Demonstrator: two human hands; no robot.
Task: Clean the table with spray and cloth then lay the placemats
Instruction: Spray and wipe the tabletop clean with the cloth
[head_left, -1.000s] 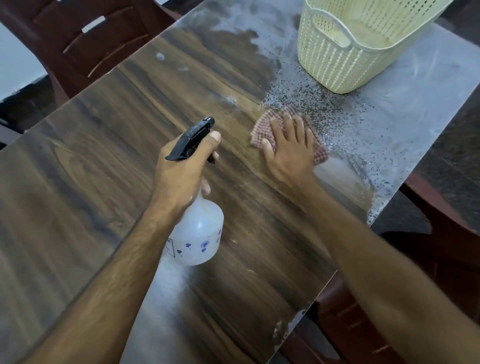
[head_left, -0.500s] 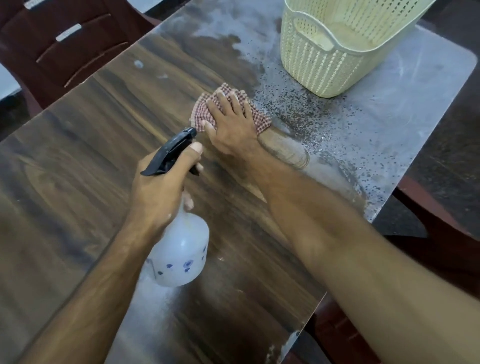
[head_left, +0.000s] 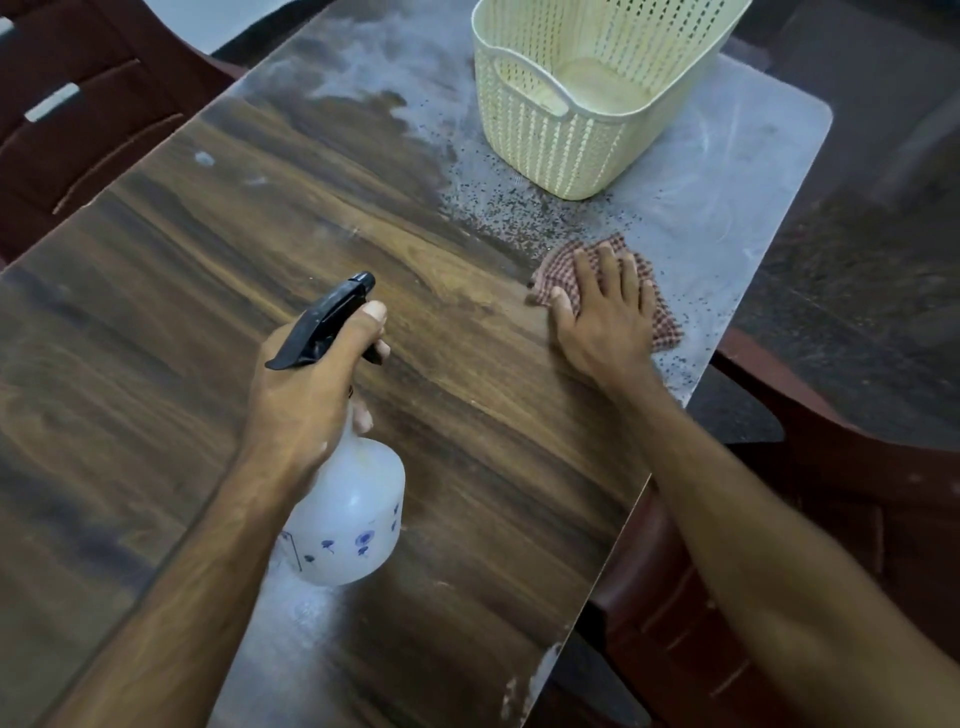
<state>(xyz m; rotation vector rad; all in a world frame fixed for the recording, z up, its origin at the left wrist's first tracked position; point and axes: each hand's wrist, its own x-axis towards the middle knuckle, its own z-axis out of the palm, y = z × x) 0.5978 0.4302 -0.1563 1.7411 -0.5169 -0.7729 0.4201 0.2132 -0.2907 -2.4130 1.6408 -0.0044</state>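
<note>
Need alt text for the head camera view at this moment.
A person's right hand presses a red checked cloth flat on a dusty wooden table, at the edge of a grey, speckled patch. The left hand holds a white spray bottle upright. A cream basket stands at the far end.

The left hand (head_left: 306, 395) grips the neck of a translucent white spray bottle (head_left: 348, 525), thumb beside the black trigger head. The bottle is held over the wood-grain tabletop (head_left: 182, 312). The right hand (head_left: 605, 317) lies flat, fingers spread, on a red checked cloth (head_left: 662, 322) near the tabletop's right edge. Dark specks and a pale dusty film cover the far right portion. A cream perforated basket (head_left: 561, 150) stands there. Dark red chairs (head_left: 78, 140) flank both sides.
</note>
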